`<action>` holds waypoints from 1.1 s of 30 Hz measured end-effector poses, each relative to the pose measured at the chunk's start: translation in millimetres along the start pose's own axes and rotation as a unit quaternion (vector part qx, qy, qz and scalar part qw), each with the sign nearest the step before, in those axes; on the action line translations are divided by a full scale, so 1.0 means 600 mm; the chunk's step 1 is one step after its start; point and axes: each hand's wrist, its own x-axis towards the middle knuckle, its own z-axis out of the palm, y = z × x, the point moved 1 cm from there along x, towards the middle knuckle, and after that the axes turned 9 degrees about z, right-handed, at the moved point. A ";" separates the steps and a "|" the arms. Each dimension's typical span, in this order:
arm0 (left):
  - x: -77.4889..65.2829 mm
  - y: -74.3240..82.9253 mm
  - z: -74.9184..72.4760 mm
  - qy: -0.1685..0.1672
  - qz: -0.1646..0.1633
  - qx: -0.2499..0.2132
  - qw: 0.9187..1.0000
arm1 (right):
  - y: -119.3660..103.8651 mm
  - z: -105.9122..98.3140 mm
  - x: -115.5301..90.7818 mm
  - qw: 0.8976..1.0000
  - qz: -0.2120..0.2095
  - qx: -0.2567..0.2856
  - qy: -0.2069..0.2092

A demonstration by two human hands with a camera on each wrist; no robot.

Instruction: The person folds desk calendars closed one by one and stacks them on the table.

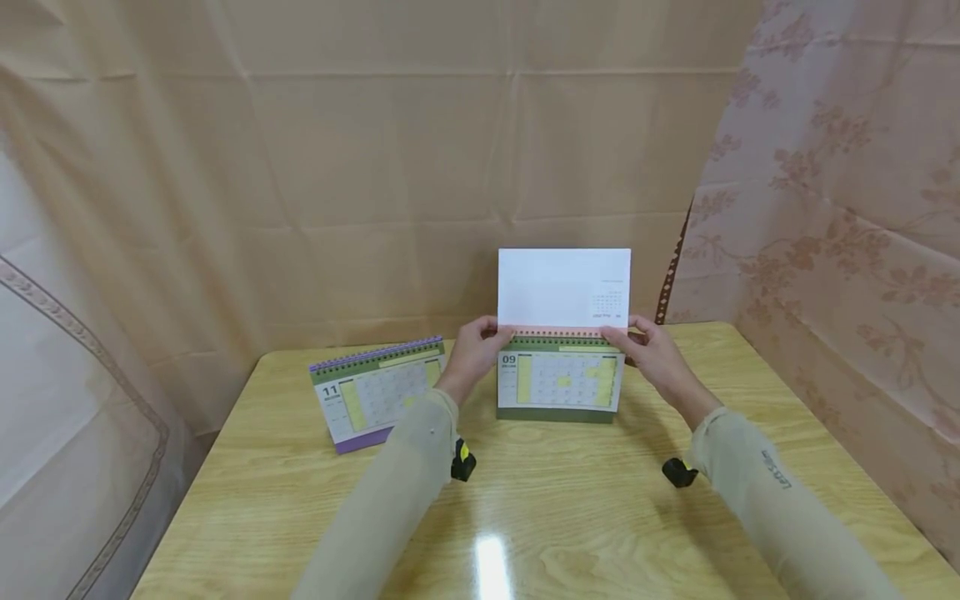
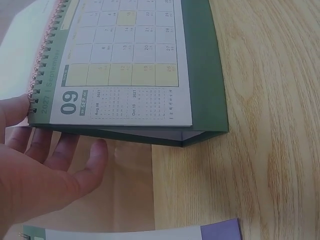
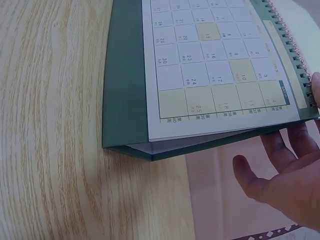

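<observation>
A green desk calendar (image 1: 562, 382) with a ring binding shows its September page, marked 09, facing me. Above the binding stands a mostly white page (image 1: 555, 287), its small print upside down. At the calendar's upper left corner, my left hand (image 1: 474, 354) pinches the bound edge, thumb in front and fingers behind. My right hand (image 1: 654, 357) pinches the opposite upper corner likewise. In both wrist views the green base (image 2: 207, 75) is spread like a tent; whether it bears fully on the table cannot be told.
Left of the green calendar, a purple desk calendar (image 1: 382, 396) stands at an angle, showing 11; my left forearm partly covers it. The wooden table (image 1: 570, 517) ends at a beige curtain (image 1: 375, 167) behind, with a flowered curtain (image 1: 847, 208) on the right.
</observation>
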 end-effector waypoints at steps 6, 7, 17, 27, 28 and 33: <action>0.001 0.001 -0.001 0.002 0.006 -0.006 1.000 | 0.000 -0.003 0.001 1.000 0.010 -0.009 -0.008; 0.001 0.001 -0.001 0.002 0.006 -0.006 1.000 | 0.000 -0.003 0.001 1.000 0.013 -0.008 -0.009; -0.001 -0.001 -0.001 -0.002 0.011 0.006 1.000 | 0.005 -0.003 0.000 1.000 0.014 -0.008 -0.013; -0.004 -0.005 -0.003 -0.004 0.019 0.010 1.000 | 0.004 0.000 -0.004 1.000 0.007 -0.008 -0.013; -0.004 -0.006 -0.003 -0.006 0.018 0.005 1.000 | 0.003 0.000 -0.005 1.000 0.005 -0.009 -0.012; -0.005 -0.006 -0.004 -0.011 0.018 -0.008 1.000 | -0.002 0.001 -0.009 1.000 -0.003 -0.012 -0.010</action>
